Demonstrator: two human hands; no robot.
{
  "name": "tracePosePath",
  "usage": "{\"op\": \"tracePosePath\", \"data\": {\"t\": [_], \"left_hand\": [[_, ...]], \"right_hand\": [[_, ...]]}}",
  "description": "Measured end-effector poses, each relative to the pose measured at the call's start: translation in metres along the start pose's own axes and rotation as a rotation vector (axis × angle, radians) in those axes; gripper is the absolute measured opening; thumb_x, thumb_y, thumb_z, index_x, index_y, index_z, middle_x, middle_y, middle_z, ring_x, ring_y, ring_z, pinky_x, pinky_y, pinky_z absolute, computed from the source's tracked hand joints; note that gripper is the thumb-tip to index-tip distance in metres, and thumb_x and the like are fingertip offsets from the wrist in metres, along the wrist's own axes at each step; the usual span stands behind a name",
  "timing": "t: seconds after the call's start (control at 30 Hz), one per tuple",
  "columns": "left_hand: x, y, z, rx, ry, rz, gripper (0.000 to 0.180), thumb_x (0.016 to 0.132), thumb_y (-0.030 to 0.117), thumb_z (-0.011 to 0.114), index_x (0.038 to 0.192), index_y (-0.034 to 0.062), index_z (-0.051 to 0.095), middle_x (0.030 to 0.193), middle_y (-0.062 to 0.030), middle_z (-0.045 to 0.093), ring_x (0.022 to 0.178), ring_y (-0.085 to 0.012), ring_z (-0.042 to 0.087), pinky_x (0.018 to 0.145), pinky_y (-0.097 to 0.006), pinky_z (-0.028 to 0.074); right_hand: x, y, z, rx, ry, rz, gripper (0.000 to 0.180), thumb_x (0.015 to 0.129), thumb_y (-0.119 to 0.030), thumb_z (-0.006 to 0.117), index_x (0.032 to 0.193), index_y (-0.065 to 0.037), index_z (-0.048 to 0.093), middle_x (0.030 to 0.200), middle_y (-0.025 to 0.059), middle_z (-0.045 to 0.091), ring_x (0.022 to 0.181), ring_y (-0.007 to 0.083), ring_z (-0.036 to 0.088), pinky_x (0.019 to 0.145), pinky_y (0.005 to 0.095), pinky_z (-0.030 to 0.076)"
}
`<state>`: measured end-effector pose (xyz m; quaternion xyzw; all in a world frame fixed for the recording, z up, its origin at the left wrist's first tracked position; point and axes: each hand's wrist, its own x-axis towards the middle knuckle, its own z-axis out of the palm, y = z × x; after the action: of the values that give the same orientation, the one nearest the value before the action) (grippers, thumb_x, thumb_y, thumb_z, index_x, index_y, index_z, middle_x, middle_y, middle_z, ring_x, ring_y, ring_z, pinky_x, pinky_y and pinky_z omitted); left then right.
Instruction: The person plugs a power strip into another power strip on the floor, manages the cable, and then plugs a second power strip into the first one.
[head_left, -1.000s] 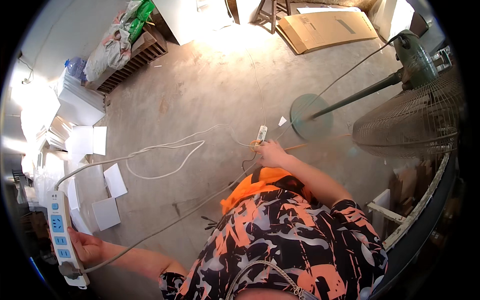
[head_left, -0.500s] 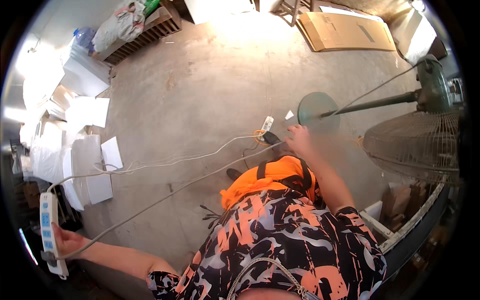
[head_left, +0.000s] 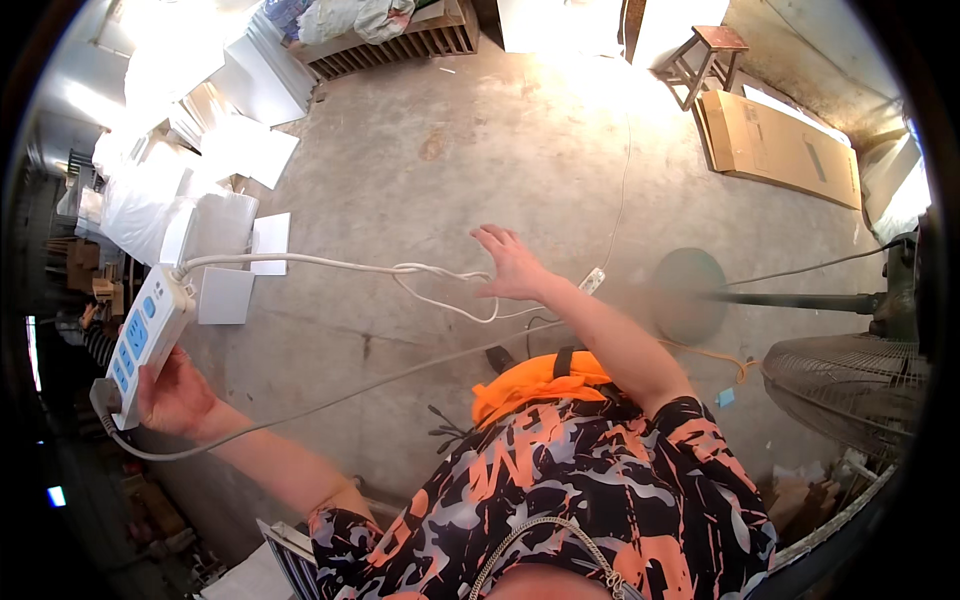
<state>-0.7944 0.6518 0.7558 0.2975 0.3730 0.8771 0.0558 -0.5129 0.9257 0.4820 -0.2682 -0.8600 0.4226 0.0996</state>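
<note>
My left hand (head_left: 178, 395) grips a white power strip (head_left: 150, 345) with blue sockets, tilted upright at the left. A dark plug (head_left: 103, 396) sits in its lower end, and a grey cable (head_left: 330, 396) runs from it toward my right side. From the strip's top a white cord (head_left: 300, 259) stretches right and forms a loose loop. Beside that loop my right hand (head_left: 515, 268) hangs with spread fingers; whether the thumb touches the cord I cannot tell. A second, smaller power strip (head_left: 592, 281) lies on the concrete floor beyond my right forearm.
A standing fan (head_left: 840, 390) with a round base (head_left: 690, 296) occupies the right side. Flattened cardboard (head_left: 785, 150) and a wooden stool (head_left: 712, 60) are at the far right. White boards and sheets (head_left: 228, 296) stand along the left. Orange cloth (head_left: 540, 385) hangs at my waist.
My right hand has moved left, away from the grey cable near the fan base, and its fingers have spread. My left hand has raised the power strip. The whole view has shifted.
</note>
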Motion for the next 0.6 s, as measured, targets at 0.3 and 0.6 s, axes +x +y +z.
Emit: {"op": "tracePosePath", "data": {"t": [0.3, 0.6], "left_hand": [[0.024, 0.056, -0.026, 0.019, 0.105, 0.048, 0.048, 0.080, 0.004, 0.056, 0.124, -0.0075, 0.040, 0.125, -0.0235, 0.044, 0.122, -0.0326, 0.039, 0.107, -0.043, 0.029], [0.008, -0.070, 0.027, 0.154, 0.102, -0.060, 0.053, 0.076, 0.001, 0.055, 0.126, -0.0088, 0.038, 0.127, -0.0235, 0.044, 0.123, -0.0333, 0.038, 0.108, -0.044, 0.029]], "right_hand": [[0.021, -0.030, -0.015, 0.737, 0.037, -0.070, 0.036, 0.080, -0.035, 0.068, 0.105, -0.010, 0.064, 0.086, 0.0073, 0.065, 0.080, 0.0132, 0.058, 0.074, 0.0293, 0.047], [0.010, 0.108, -0.072, 1.250, 0.596, 0.668, 0.030, 0.088, -0.028, 0.051, 0.076, -0.001, 0.057, 0.056, 0.0078, 0.053, 0.044, 0.0159, 0.050, 0.039, 0.0299, 0.040]]}}
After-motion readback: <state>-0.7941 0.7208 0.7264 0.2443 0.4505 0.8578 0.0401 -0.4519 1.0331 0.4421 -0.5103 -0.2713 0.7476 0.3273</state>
